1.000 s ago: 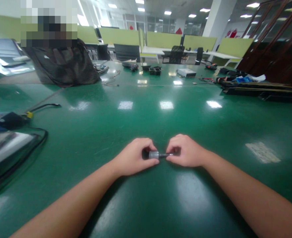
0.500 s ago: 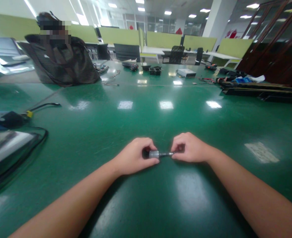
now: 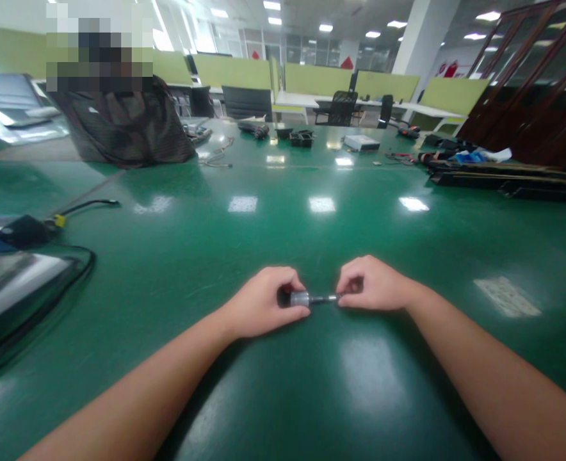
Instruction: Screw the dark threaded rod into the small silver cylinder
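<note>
Between my hands lies a slim metal tool-like piece, a silver cylinder (image 3: 300, 299) with a thin dark shaft (image 3: 320, 299) running right to a bright end. My left hand (image 3: 264, 303) curls around the cylinder, thumb below and fingers above; its rear part is in the shadow of the palm. At the shaft's right tip, the thumb and fingers of my right hand (image 3: 372, 284) are pinched together. Whatever lies inside that pinch is hidden. Both hands are low over the green tabletop (image 3: 283, 250).
A large dark bag (image 3: 129, 125) stands at the back left. Nearer on the left are a black cable (image 3: 88, 256) and a glossy panel (image 3: 18, 282). Farther back sit a flat silver box (image 3: 361, 142) and black parts (image 3: 301, 137). Dark flat panels (image 3: 513, 179) are stacked at the right.
My right hand has shifted slightly to the right and up, and a little more of the shaft's bright end shows. My left hand has barely moved and keeps its hold on the cylinder.
</note>
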The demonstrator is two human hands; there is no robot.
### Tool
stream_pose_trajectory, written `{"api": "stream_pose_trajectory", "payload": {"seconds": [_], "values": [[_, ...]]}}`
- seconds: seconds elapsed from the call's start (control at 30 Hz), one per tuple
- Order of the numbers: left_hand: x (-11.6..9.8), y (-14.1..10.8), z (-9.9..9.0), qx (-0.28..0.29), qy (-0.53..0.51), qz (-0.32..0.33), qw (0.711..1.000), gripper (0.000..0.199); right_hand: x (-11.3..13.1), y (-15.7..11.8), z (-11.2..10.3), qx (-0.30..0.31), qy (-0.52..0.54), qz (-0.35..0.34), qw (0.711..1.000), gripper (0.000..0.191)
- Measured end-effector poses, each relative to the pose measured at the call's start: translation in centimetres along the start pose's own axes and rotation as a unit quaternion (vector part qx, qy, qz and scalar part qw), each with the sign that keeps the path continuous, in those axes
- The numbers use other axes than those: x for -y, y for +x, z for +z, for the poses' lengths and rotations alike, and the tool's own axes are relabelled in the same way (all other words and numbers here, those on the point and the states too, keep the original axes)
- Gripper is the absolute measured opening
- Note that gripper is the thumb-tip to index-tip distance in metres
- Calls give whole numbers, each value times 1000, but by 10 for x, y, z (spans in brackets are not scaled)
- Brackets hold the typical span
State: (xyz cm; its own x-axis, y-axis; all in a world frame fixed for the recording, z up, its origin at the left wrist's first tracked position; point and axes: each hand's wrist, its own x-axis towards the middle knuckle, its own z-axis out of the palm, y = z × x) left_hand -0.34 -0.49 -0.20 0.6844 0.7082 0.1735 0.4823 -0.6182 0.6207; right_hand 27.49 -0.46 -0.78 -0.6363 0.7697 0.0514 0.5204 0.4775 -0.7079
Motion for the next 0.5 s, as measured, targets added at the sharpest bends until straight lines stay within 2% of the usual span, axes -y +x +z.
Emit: {"api": "stream_pose_trajectory", "payload": {"seconds": [0.07,0.17,0.23,0.37,0.5], "values": [[0,0,0,-2,3,0,1000,20,3,4,7,-10,4,-11,1000,12],[2,0,2,-6,7,0,1000,21,11,11,22,-60,-6,-30,998,12],[3,1,2,-7,5,-1,1000,21,15,14,29,-54,-16,-69,996,16],[2,2,2,-6,6,-10,1000,24,17,15,33,-66,16,-29,997,28],[0,3,1,-2,-3,1,1000,26,15,13,32,-71,27,-4,997,20]]}}
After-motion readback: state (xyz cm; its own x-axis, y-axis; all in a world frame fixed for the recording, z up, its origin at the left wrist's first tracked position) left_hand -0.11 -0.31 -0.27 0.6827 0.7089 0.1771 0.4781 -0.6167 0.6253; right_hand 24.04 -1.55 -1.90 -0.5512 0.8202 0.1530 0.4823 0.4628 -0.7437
